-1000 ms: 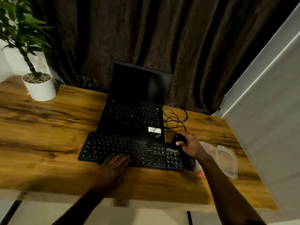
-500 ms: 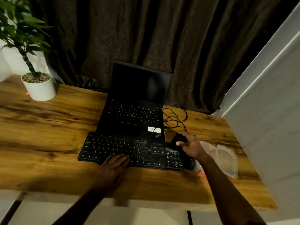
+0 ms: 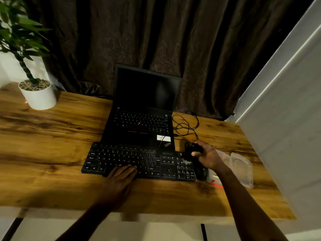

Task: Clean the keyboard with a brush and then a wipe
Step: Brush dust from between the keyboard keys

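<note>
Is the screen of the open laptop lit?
No, the laptop screen is fully dark and shows no image.

The keyboard point(image 3: 139, 160) was matt black plastic, on a table point(image 3: 52, 136) of brown wood grain with a slight sheen. Behind it hung a curtain point(image 3: 156, 40) of dark, crinkled cloth. Right of it, a container point(image 3: 241, 169) looked like clear, smooth plastic.

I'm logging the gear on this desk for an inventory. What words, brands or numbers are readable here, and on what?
Nothing reads clearly enough to quote.
keyboard: white key legends, too blurred.
white sticker on the laptop: print too small.
slanted logo on the laptop's palm rest: blurred.
</note>
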{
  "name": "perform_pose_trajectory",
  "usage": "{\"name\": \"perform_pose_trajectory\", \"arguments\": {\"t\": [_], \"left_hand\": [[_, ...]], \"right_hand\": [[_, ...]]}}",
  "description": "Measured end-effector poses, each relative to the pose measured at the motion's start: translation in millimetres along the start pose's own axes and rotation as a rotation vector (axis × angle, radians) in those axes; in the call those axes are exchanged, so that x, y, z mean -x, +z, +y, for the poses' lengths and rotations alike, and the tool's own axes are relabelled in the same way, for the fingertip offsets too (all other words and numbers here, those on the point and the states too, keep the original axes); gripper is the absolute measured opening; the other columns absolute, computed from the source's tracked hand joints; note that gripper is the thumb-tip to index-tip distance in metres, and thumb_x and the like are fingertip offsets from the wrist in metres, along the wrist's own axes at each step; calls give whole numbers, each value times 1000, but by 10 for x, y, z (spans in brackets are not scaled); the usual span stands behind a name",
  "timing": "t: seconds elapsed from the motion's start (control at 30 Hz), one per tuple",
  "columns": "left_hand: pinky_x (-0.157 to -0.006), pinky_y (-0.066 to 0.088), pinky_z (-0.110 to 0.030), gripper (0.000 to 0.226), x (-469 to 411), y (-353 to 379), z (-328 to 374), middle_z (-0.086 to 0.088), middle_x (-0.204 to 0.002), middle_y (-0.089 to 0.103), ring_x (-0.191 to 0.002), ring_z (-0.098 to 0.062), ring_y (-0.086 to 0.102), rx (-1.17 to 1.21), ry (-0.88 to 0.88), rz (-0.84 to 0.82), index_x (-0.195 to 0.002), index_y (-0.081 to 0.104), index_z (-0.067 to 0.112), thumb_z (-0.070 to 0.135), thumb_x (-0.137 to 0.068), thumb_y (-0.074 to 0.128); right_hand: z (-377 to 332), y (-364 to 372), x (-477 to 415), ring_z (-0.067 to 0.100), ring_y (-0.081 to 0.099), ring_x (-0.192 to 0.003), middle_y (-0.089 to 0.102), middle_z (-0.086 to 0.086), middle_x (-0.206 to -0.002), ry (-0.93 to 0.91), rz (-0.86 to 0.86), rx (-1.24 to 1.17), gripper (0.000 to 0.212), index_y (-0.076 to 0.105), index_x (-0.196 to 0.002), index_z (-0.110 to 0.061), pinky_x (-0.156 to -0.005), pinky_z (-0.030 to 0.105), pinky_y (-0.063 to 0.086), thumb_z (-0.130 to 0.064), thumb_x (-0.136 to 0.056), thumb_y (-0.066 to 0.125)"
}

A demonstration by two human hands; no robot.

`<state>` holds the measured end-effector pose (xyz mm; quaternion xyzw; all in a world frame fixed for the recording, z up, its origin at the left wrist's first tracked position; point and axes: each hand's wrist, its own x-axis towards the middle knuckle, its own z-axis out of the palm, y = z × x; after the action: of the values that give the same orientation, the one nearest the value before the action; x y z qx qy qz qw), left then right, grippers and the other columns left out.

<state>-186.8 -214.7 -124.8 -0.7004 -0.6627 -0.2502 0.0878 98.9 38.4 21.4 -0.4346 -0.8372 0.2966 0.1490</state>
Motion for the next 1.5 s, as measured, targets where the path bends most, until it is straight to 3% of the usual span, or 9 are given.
{"name": "perform_pose_trajectory", "arguments": {"t": [0.17, 0.33, 0.5, 0.63, 0.73, 0.87, 1.0, 1.27, 1.5], "left_hand": [[-112, 30, -45, 45, -3, 7, 9, -2, -137, 60, -127, -21, 51, -3, 8, 25, -129, 64, 13, 29, -91, 47], [-110, 31, -43, 46, -24, -28, 23, -1, -136, 61, -126, -21, 54, -14, 14, 7, -128, 65, 14, 30, -90, 46], [-110, 30, -43, 46, -25, -34, 34, 0, -137, 60, -127, -20, 52, -26, -2, -7, -128, 65, 14, 30, -90, 45], [-111, 30, -44, 45, -16, 3, 9, 0, -137, 60, -127, -21, 53, -31, -3, -21, -129, 64, 15, 31, -92, 44], [-112, 29, -44, 48, -6, 17, 7, -1, -138, 59, -127, -21, 54, -25, -11, -18, -130, 63, 15, 34, -103, 29], [-111, 30, -44, 45, -18, -5, 26, -1, -137, 60, -127, -21, 53, -17, -5, -8, -128, 65, 14, 31, -97, 38], [-111, 31, -44, 45, -21, -8, 13, -1, -138, 59, -128, -21, 52, -8, -4, -7, -129, 65, 14, 29, -91, 45], [-110, 31, -44, 45, -15, -18, 24, -2, -136, 60, -125, -23, 54, -4, 14, 9, -127, 65, 13, 28, -89, 47], [-110, 30, -44, 45, -17, -41, 48, -3, -134, 62, -124, -23, 55, -13, 2, 24, -126, 66, 13, 33, -100, 34]], "right_hand": [[46, -74, -8, 23, 61, -96, 63, 6, -107, 25, -30, 123, 41, 58, -117, -25, -69, 21, 48, -4, -84, 69], [-184, 199, -36, 23, 61, -99, 62, 7, -113, -16, -28, 33, 43, 58, -122, -25, -74, 34, 59, -10, -84, 71], [-123, 113, 2, 21, 61, -98, 62, 7, -112, -2, -36, 25, 42, 57, -122, -21, -65, 17, 51, -2, -86, 69], [29, -60, 39, 22, 62, -99, 62, 5, -107, 38, -23, 141, 47, 58, -126, -17, -74, 27, 52, 0, -83, 69], [15, 15, 10, 26, 62, -101, 61, 10, -113, 35, -25, 155, 49, 55, -125, -32, -79, 34, 57, -12, -82, 71], [-183, 262, -20, 26, 59, -101, 60, 7, -112, -1, -10, 42, 42, 56, -121, -31, -72, 34, 59, -14, -85, 70], [-162, 196, -2, 23, 62, -98, 63, 8, -108, -19, -30, 46, 41, 57, -115, -28, -66, 18, 52, -4, -85, 70], [-46, 64, 30, 25, 59, -103, 61, 9, -113, 34, -30, 171, 49, 55, -127, -23, -82, 39, 57, -4, -83, 69], [-157, 152, 64, 18, 60, -95, 60, -3, -103, -13, 7, -28, 33, 58, -114, -20, -71, 29, 58, -4, -87, 69]]}}
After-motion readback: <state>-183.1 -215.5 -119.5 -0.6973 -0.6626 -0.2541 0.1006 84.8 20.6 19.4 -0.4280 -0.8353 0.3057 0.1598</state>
